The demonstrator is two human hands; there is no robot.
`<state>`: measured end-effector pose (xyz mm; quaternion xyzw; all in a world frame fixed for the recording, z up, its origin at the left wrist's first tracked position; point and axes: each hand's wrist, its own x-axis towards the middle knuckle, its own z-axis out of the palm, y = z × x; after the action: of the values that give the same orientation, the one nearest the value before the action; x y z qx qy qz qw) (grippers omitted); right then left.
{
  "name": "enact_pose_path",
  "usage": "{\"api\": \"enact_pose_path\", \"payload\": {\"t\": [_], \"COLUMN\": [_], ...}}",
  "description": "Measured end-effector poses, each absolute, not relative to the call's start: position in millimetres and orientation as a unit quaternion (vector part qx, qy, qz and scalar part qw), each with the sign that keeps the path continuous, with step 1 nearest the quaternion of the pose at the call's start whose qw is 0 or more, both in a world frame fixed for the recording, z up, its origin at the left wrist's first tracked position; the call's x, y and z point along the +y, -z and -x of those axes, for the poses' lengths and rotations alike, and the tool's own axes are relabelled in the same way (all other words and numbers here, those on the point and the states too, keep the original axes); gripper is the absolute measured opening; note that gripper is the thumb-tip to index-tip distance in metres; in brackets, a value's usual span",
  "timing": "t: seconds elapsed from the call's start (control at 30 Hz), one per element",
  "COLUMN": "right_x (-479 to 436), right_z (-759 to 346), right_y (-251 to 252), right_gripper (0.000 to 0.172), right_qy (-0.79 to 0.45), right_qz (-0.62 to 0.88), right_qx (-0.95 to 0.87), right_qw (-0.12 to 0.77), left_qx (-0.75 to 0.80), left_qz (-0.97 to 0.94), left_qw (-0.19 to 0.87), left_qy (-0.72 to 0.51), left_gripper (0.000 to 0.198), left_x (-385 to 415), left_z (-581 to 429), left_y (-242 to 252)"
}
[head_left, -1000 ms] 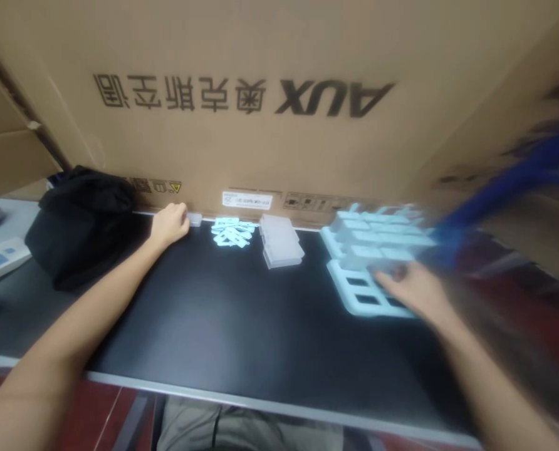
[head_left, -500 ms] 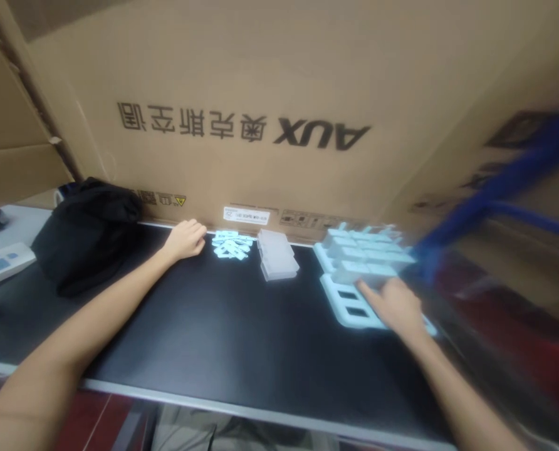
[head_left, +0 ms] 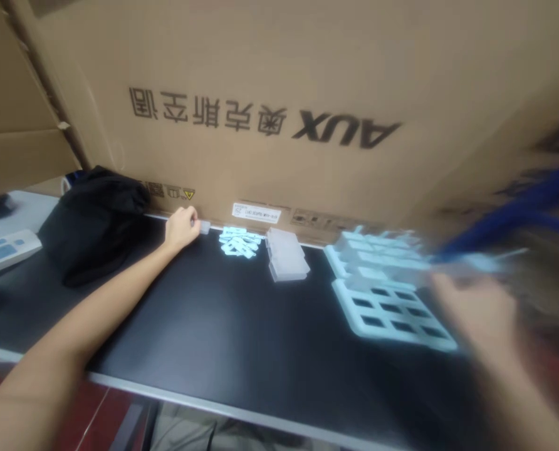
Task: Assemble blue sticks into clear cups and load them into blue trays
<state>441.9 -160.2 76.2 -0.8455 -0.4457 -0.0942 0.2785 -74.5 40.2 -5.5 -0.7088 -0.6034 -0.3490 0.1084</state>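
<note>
My left hand (head_left: 182, 227), at the table's back edge, is closed on a small translucent piece (head_left: 204, 227). Just right of it lies a pile of flat light-blue pieces (head_left: 240, 242), then a stack of translucent plastic cases (head_left: 287, 255). My right hand (head_left: 481, 307), smeared by motion, is closed on a greyish block with a light-blue part (head_left: 481, 264) and a thin tip pointing right. Beside it are a light-blue rack with rectangular openings (head_left: 387, 335) and, behind that, rows of light-blue blocks (head_left: 378, 254) with thin tips sticking up.
A large cardboard box (head_left: 261, 50) stands along the back of the black table (head_left: 214, 338). Black cloth (head_left: 94, 225) lies at the left, next to a white device with blue keys (head_left: 7, 252). A blue metal frame (head_left: 509, 207) crosses the right side.
My right hand has moved right, off the rack, with the block in it, so more rack openings show. A translucent piece now shows at my left hand's fingertips. The view has shifted slightly.
</note>
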Motion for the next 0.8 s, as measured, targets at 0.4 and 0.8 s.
{"api": "enact_pose_path", "payload": {"t": [0.4,0.8], "right_x": [-27.9,10.9], "right_z": [-255.1,-227.1], "right_y": [-102.9,-105.4], "right_gripper": [0.040,0.078], "right_qy": [0.054,0.046], "right_qz": [0.633,0.621], "right_qx": [-0.753,-0.782], "right_qw": [0.170,0.025], "left_qx": [-0.528,-0.571], "left_qz": [0.782,0.754], "left_qw": [0.042,-0.008], "left_qy": [0.329,0.325], "left_gripper": [0.007,0.011], "left_x": [53.5,63.6], "left_z": [72.1,72.7], "left_y": [6.2,7.7]}}
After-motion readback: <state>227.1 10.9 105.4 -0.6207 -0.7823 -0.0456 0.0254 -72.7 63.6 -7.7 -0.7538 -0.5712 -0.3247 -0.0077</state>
